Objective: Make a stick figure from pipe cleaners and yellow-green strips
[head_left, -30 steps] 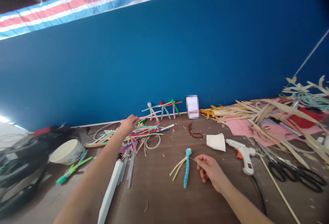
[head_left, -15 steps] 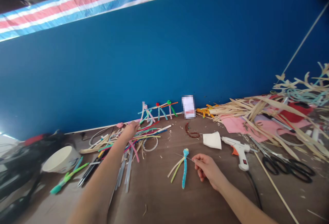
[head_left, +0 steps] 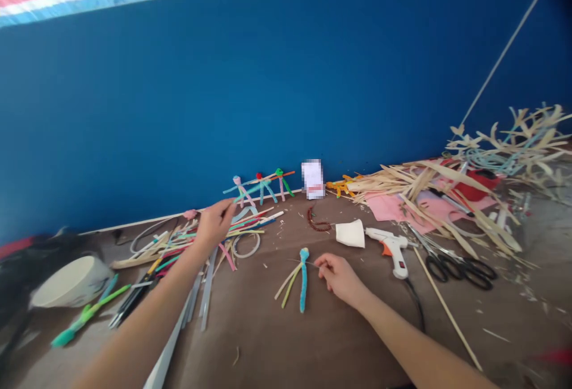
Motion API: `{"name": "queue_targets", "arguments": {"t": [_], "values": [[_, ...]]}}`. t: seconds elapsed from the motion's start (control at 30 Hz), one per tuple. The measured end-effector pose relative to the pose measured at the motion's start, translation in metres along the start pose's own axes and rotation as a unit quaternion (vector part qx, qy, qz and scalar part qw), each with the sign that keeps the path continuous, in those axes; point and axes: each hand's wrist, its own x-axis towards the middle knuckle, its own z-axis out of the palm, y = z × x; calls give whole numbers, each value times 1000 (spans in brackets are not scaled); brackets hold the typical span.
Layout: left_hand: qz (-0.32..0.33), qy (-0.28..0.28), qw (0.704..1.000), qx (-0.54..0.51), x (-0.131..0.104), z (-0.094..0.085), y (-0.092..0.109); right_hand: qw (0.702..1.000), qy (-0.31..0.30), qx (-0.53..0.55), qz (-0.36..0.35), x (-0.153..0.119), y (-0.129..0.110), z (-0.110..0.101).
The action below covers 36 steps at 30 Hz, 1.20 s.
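Observation:
Pinched in my right hand (head_left: 338,276) is a thin wire that sticks out from the side of a small pipe-cleaner figure (head_left: 303,285). This figure has a blue stem and knob, with pale and yellow-green strands splayed to its left. My left hand (head_left: 215,222) is farther back, over a pile of loose pipe cleaners and strips (head_left: 179,243). Its fingers are closed on what looks like a teal pipe cleaner (head_left: 248,191), which points right, in front of a row of pipe-cleaner figures (head_left: 281,185) by the blue wall.
A white glue gun (head_left: 389,247) lies right of a white cup (head_left: 351,234). Farther right are black-handled scissors (head_left: 474,273), pale strips (head_left: 415,189) and pink paper (head_left: 383,205). A white bowl (head_left: 74,285) and a green pipe-cleaner piece (head_left: 87,316) lie left.
The whole view has shifted, so things sit farther left and slightly higher. My left hand has lifted a little from the pile. My right hand keeps its hold on the wire.

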Motion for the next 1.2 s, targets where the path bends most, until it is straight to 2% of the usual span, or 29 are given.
{"name": "queue_targets", "arguments": {"t": [0.07, 0.1, 0.17, 0.23, 0.3, 0.37, 0.43, 0.5, 0.53, 0.6, 0.63, 0.7, 0.77, 0.8, 0.87, 0.93, 0.97, 1.03, 1.2], "values": [[-75, -65, 981, -167, -27, 14, 36, 986, 33, -132, -96, -2, -7, -14], [-135, -104, 949, -266, -42, 21, 53, 973, 59, -176, -134, -5, -12, -21], [-235, -187, 852, -429, -75, 38, 83, 962, 90, -190, -172, -15, -24, -33], [-287, -250, 764, -522, -104, 56, 106, 978, 79, -104, -164, -29, -36, -38], [-303, -305, 707, -562, -127, 75, 123, 988, 12, 32, -148, -43, -47, -35], [-306, -342, 671, -582, -144, 90, 135, 980, -25, 147, -134, -54, -54, -29], [-299, -358, 660, -589, -155, 98, 141, 960, -24, 261, -97, -59, -58, -27], [-270, -387, 678, -563, -162, 98, 142, 937, 10, 344, -59, -59, -60, -35], [-250, -403, 700, -534, -164, 96, 139, 930, 40, 363, -46, -58, -60, -45], [-202, -428, 760, -445, -165, 86, 127, 928, 100, 357, -39, -57, -59, -71], [-178, -422, 799, -389, -164, 81, 118, 931, 121, 341, -40, -57, -57, -86], [-152, -386, 866, -280, -157, 73, 94, 948, 133, 288, -27, -63, -52, -113], [-141, -301, 930, -160, -146, 70, 70, 972, 132, 192, -5, -71, -44, -134], [-138, -261, 949, -108, -140, 71, 60, 985, 123, 117, 8, -76, -40, -141], [-133, -214, 966, -53, -129, 78, 48, 988, 139, -61, 3, -82, -29, -148], [-129, -198, 972, -8, -121, 89, 49, 956, 183, -229, 8, -82, -16, -148], [-128, -196, 972, 18, -119, 96, 52, 934, 203, -291, 33, -80, -10, -145], [-115, -203, 970, 70, -116, 108, 63, 905, 224, -353, 72, -73, 5, -138], [-85, -236, 957, 145, -114, 126, 79, 870, 227, -417, 134, -53, 29, -122]]}}
